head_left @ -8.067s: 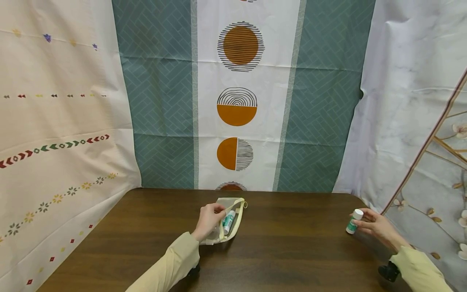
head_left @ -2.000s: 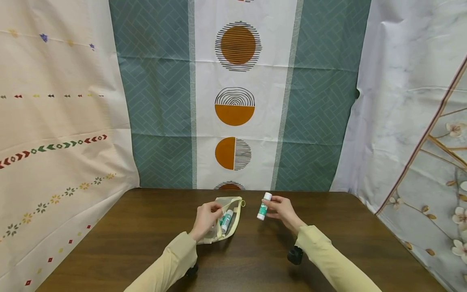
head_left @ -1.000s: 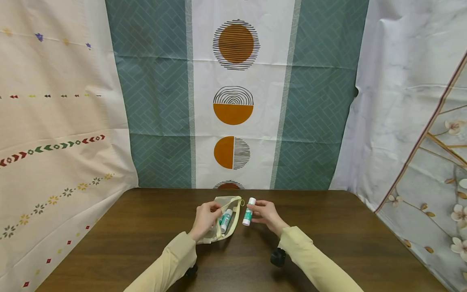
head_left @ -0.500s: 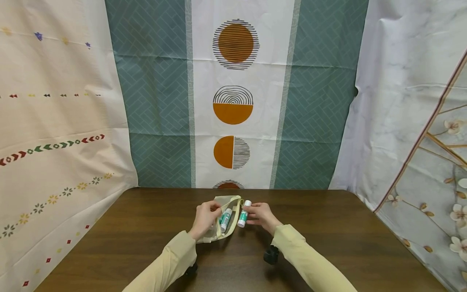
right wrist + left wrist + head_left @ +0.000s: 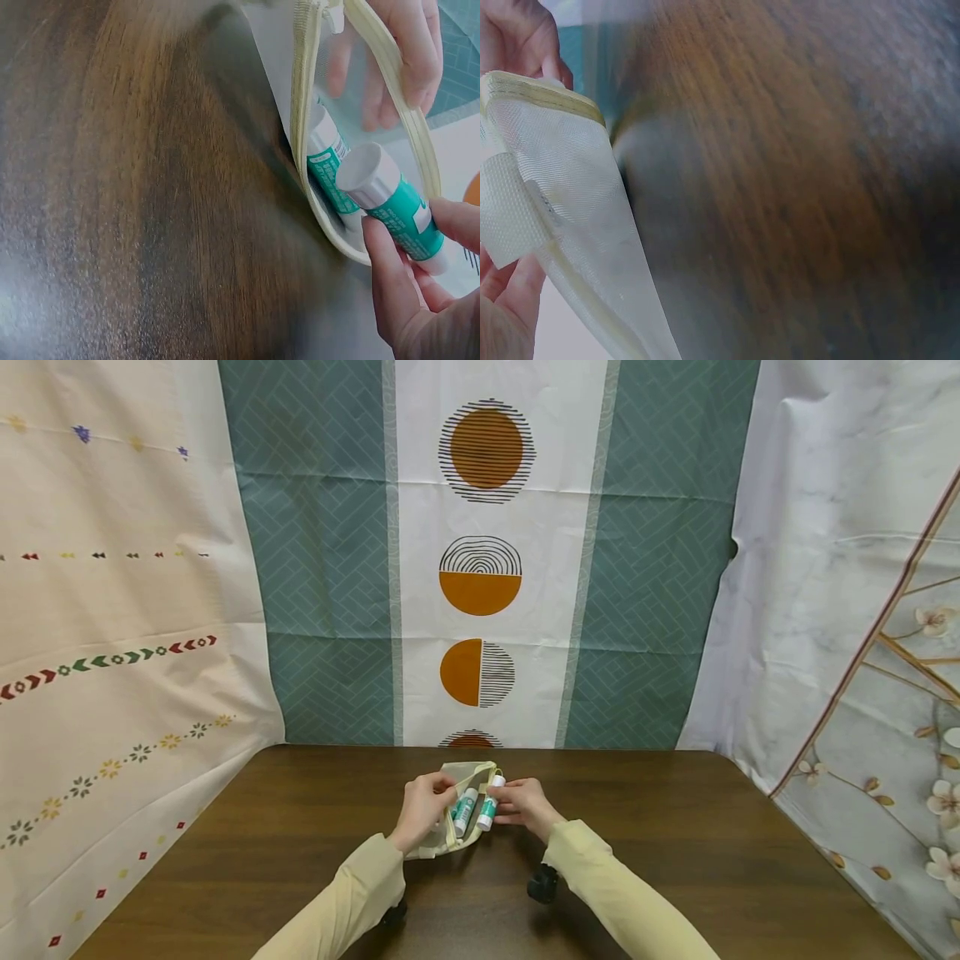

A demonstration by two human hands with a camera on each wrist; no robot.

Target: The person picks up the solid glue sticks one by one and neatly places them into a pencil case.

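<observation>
A pale yellow, see-through zip pouch [image 5: 457, 769] stands with its mouth spread near the middle of the table. My left hand [image 5: 424, 810] pinches the near left edge of its zipped opening. Inside the pouch lies a white and green glue stick [image 5: 464, 815], leaning. In my right hand [image 5: 525, 806], between thumb and fingers, is another glue stick [image 5: 397, 206], tilted over the right rim of the opening. The right wrist view shows its white end above the mouth, with the zipper edge [image 5: 301, 97] around it. From the left wrist, the mesh side [image 5: 570, 157] hides the contents.
The dark brown wooden table [image 5: 675, 843] extends to both sides of the pouch. Patterned cloths hang behind it, with a cream cloth [image 5: 135, 693] on the left and a white flowered one [image 5: 847, 718] on the right. A ring pull sits at the pouch's far corner.
My right hand has brought the glue stick from the table's far right leftward, until it overlaps the pouch's mouth. The left hand keeps its pinch on the pouch edge, almost unmoved.
</observation>
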